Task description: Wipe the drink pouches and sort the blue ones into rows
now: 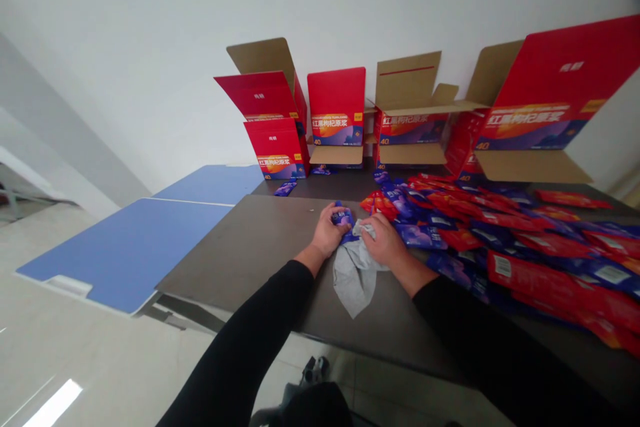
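Taking the held blue packet (343,217) as the middle of the dial, with twelve o'clock pointing at the wall, the left hand (329,230) is gripping that packet from eight o'clock, thumb and fingers closing around it just above the counter (240,247). The right hand (384,239) is bunching a grey cloth (356,273) from between three and four o'clock, and the cloth's loose end is drooping towards six. Whether the cloth is pressing on the packet or only lying beside it, I cannot tell.

The packet is probably feeling light and pliant, a pouch whose glossy film is likely turning slippery under the fingers. It is seeming sturdy enough for a firm hold, though a hard squeeze in the middle would be straining the seams; a flat pinch along an edge is looking safer. The cloth is hanging limp, so a bunched grip is suiting it.

A pile of red and blue packets (440,238) is spreading from two to four o'clock. Open red boxes (336,107) are standing from eleven to two, and a loose blue packet (285,188) is lying at ten.
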Demonstrator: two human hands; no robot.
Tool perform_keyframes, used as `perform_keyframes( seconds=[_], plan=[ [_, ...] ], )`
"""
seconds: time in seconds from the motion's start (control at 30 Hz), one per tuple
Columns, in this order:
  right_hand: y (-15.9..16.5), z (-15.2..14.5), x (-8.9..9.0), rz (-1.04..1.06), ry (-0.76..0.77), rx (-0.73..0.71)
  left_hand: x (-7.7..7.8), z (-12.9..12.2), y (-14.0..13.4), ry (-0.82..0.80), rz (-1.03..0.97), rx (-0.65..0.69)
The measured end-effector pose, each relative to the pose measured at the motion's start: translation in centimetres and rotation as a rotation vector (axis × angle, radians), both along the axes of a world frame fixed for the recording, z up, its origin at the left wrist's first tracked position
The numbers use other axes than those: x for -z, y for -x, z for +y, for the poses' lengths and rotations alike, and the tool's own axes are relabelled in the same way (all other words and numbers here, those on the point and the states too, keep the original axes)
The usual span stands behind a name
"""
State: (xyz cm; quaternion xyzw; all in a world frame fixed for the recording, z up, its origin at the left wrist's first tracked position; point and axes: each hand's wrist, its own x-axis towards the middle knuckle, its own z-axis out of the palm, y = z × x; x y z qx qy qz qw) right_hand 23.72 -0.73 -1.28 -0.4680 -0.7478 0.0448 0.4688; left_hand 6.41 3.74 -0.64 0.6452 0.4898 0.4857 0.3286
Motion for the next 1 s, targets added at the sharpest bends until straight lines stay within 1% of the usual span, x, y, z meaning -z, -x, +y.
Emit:
perform_keyframes(
  seconds=[0.07, 0.13, 0.2, 0.23, 0.33, 0.4, 0.5, 0.53, 0.6, 0.67, 0.77, 0.87, 1.0],
  plan=[
    [0.0, -0.2, 0.0, -0.006, -0.01, -0.001, -0.3, -0.9, 0.0, -0.023, 0.06, -0.036],
    [-0.1, -0.3, -0.1, -0.016, -0.025, -0.006, -0.4, -1.4, 0.0, -0.031, 0.061, -0.069],
    [-0.1, -0.3, -0.1, -0.028, -0.037, -0.009, -0.5, -1.6, 0.0, -0.022, -0.002, -0.083],
    [-0.1, -0.3, -0.1, -0.034, -0.04, -0.011, -0.4, -1.6, 0.0, -0.004, -0.069, -0.071],
    [0.1, -0.4, -0.1, -0.024, -0.036, -0.014, -0.4, -1.3, -0.4, 0.083, -0.357, 0.007],
    [0.2, -0.5, -0.2, -0.001, -0.036, -0.02, -0.3, -1.1, -0.7, 0.184, -0.49, 0.079],
    [0.2, -0.8, -0.3, 0.004, -0.065, -0.052, -0.3, -1.1, -1.3, 0.36, -0.531, 0.22],
    [0.2, -1.0, -0.4, -0.011, -0.073, -0.074, -0.3, -1.2, -1.5, 0.394, -0.537, 0.271],
    [0.0, -1.3, -0.5, -0.058, -0.069, -0.119, -0.5, -1.4, -1.8, 0.398, -0.567, 0.343],
    [-0.3, -1.5, -0.7, -0.119, -0.044, -0.162, -0.7, -1.5, -2.0, 0.368, -0.609, 0.371],
    [-0.5, -1.7, -1.0, -0.204, -0.028, -0.209, -1.2, -1.3, -2.0, 0.346, -0.668, 0.333],
    [-0.4, -2.1, -1.5, -0.295, -0.023, -0.227, -1.8, -1.2, -1.7, 0.375, -0.709, 0.322],
    [-0.1, -2.6, -2.3, -0.416, -0.004, -0.269, -2.2, -1.2, -1.4, 0.437, -0.706, 0.388]
  ],
)
